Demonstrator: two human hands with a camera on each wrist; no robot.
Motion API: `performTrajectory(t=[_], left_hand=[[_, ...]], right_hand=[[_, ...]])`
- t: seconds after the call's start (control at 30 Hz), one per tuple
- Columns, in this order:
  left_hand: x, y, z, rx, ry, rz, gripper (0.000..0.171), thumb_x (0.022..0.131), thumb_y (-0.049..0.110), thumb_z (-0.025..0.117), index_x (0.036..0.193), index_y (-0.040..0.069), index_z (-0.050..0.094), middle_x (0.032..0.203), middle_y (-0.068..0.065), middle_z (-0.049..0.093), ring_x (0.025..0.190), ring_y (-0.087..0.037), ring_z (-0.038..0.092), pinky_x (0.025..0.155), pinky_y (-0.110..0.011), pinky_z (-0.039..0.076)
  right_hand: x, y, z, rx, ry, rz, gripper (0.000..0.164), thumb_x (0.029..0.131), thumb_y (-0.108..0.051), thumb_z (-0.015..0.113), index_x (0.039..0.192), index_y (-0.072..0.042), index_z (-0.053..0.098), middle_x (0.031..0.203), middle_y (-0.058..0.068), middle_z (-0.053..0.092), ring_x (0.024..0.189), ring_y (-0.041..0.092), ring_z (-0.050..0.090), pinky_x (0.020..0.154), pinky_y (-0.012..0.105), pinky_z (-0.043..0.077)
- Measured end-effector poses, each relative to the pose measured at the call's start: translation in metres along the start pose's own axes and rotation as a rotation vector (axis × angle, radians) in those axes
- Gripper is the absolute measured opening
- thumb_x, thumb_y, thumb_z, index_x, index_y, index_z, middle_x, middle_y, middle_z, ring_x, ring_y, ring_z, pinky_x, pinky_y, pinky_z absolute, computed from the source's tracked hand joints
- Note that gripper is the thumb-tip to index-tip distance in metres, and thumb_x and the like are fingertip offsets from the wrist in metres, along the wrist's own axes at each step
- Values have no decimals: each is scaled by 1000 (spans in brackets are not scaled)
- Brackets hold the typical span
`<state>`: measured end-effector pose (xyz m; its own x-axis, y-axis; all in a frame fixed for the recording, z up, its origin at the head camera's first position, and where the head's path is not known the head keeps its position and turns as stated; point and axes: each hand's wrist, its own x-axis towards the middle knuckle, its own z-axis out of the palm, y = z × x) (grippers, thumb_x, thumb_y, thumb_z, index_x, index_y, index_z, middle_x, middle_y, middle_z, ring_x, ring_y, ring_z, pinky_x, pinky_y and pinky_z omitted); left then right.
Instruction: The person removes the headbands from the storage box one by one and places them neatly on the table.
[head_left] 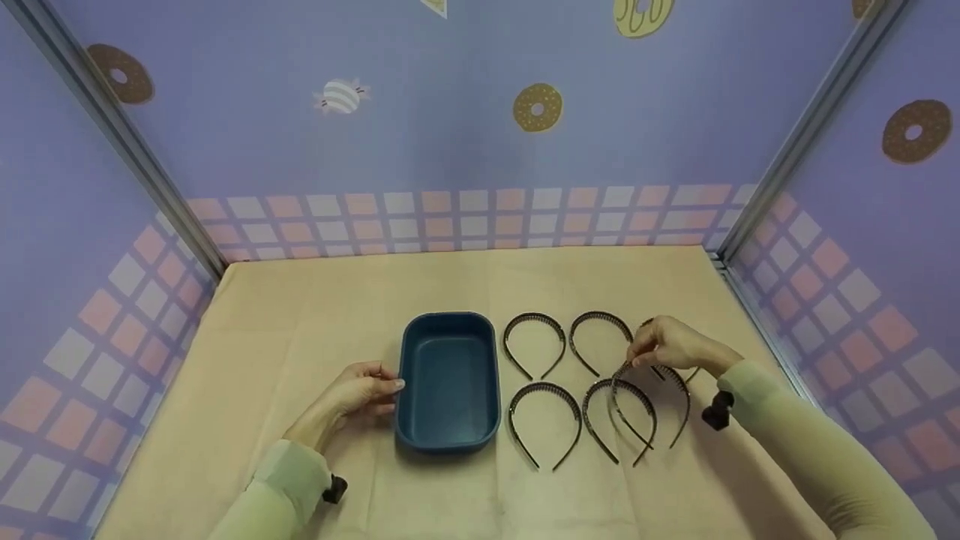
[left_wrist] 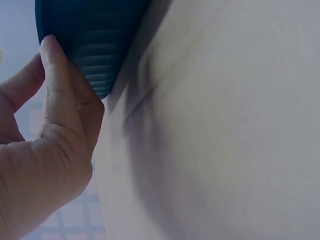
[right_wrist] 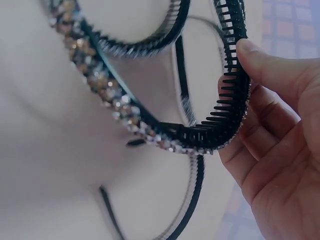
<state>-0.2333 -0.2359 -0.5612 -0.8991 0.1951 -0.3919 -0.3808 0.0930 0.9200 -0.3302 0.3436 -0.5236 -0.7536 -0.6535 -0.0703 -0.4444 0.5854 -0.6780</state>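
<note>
A dark blue rectangular tub (head_left: 401,420) stands on the table. My left hand (head_left: 358,394) grips its left side, thumb at the rim and fingers along the ribbed outer wall (left_wrist: 95,60). On the right, my right hand (head_left: 675,345) pinches a black toothed headband (right_wrist: 210,140) with sparkling beads on its outer side. The held headband hangs in front of another headband (head_left: 649,409) in the near row. Beneath and behind the right hand, part of a further headband (head_left: 694,375) shows; the rest is hidden.
More headbands lie right of the tub: two in the far row (head_left: 535,314) (head_left: 596,313) and one in the near row (head_left: 545,385). Patterned purple walls (head_left: 450,150) enclose the beige-covered table (head_left: 315,315) at the back and sides.
</note>
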Motion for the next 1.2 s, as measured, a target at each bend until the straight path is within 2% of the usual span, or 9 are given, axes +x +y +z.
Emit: performTrajectory(t=[0.27,0.5,0.73,0.8,1.0,1.2], left_hand=[[-2,-1,0,9,0,8,13,103,6,77,97,13,69,90,5,70,84,-8,66,71,-22,65],[-2,-1,0,2,-8,7,12,103,5,77,97,13,69,92,5,71,85,-8,67,73,-23,66],[0,-1,0,-2,-13,7,13,102,5,77,96,14,69,91,7,69,86,-7,66,74,-23,67],[0,-1,0,-9,-19,10,14,102,4,76,95,14,68,90,7,69,86,-7,66,74,-23,67],[-1,-1,0,-9,-22,17,14,102,4,77,96,14,68,90,8,69,85,-6,67,72,-22,66],[-1,-2,0,10,-14,18,14,102,6,77,96,14,68,90,8,69,84,-6,67,71,-21,66]], right_hand=[[-25,19,-5,60,-11,53,7,92,4,86,97,0,88,94,23,81,79,5,67,67,19,56],[-44,36,-9,98,-22,52,11,90,11,82,96,3,87,92,21,81,80,2,70,70,19,61],[-59,48,-10,59,-44,85,6,90,3,87,95,0,88,96,23,83,82,0,69,68,18,57],[-62,50,-9,54,-48,91,7,90,4,87,95,0,88,95,22,84,81,-1,69,68,18,57],[-67,54,-6,44,-38,113,14,87,12,86,93,-1,88,86,8,84,78,1,69,68,17,56],[-66,57,-1,43,-2,119,8,87,6,89,92,-1,88,92,19,85,80,0,72,70,16,58]])
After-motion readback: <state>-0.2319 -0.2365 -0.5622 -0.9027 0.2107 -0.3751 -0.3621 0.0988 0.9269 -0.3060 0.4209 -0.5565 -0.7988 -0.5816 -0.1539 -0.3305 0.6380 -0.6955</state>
